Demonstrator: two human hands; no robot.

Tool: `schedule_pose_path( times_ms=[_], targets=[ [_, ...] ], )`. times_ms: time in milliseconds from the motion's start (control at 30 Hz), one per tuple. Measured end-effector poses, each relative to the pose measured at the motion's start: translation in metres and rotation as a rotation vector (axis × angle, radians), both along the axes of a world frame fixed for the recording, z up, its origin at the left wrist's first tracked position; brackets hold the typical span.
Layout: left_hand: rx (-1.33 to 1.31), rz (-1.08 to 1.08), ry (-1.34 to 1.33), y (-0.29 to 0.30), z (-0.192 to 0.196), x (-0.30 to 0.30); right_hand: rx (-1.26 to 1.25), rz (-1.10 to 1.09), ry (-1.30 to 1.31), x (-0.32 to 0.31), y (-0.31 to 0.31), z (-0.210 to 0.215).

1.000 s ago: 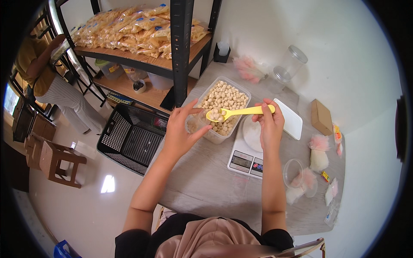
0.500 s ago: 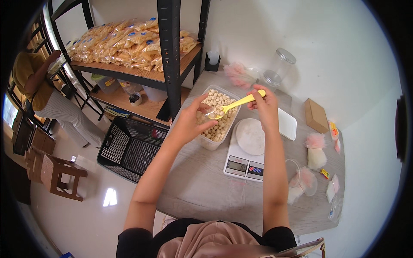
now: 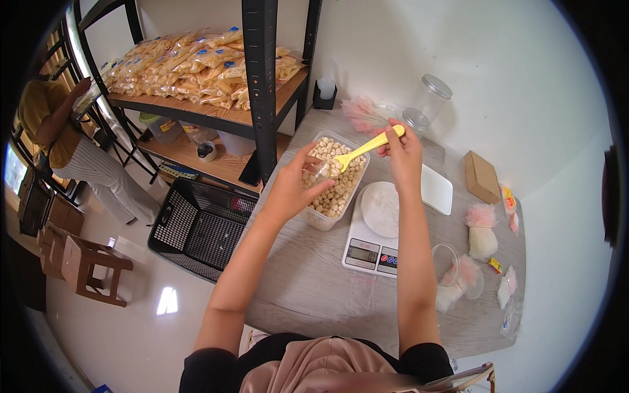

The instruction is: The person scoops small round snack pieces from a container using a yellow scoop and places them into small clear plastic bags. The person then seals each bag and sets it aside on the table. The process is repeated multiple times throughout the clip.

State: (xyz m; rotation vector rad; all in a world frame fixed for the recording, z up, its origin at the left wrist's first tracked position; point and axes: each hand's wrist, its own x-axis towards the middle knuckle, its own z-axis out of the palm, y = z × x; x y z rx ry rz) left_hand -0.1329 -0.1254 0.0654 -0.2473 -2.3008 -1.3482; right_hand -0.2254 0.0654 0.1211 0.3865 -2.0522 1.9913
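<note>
A clear plastic tub (image 3: 321, 223) full of pale, round, nut-like pieces (image 3: 339, 196) stands on the table. Over its left side my left hand (image 3: 289, 186) pinches a small clear plastic bag (image 3: 319, 172). My right hand (image 3: 405, 157) grips the handle of a yellow spoon (image 3: 371, 145). The spoon's bowl is at the bag's mouth, with pale pieces in and around it. To the right of the tub is a white kitchen scale (image 3: 357, 263), its round plate bare and partly behind my right forearm.
A white tray (image 3: 436, 190), a brown box (image 3: 481, 177) and a clear jar (image 3: 427, 105) stand farther back. Small bags (image 3: 483, 241) lie at the right. On the left are a black basket (image 3: 196, 226), a shelf of snack bags (image 3: 190, 69) and another person (image 3: 72, 137).
The spoon and my right hand have shifted slightly up and right, tilting the handle more steeply. My left hand and the bag stay over the tub.
</note>
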Motion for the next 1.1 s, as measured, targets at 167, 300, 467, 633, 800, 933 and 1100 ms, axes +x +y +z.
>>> schedule_pose_path(
  times_ms=[167,300,467,633,800,933,1100],
  targets=[
    [0.015,0.013,0.007,0.001,-0.001,0.0,0.057,0.036,0.055,0.016,-0.01,0.016],
    [0.009,0.026,0.023,0.002,0.0,0.0,0.115,0.064,0.178,0.034,-0.023,0.029],
    [0.065,0.023,0.05,0.002,0.0,0.0,0.403,0.03,0.423,0.054,-0.034,0.043],
    [0.13,-0.014,0.063,0.0,-0.004,-0.004,0.21,-0.147,0.51,0.062,-0.03,0.051],
    [0.764,-0.193,0.139,-0.008,-0.003,-0.006,0.115,-0.135,0.318,0.068,-0.011,0.025],
    [0.92,-0.265,0.1,-0.02,-0.001,0.015,0.269,-0.024,0.268,0.076,-0.006,-0.016],
    [0.953,-0.232,0.105,-0.029,0.0,0.037,0.169,0.007,0.125,0.084,-0.013,-0.061]
  ],
)
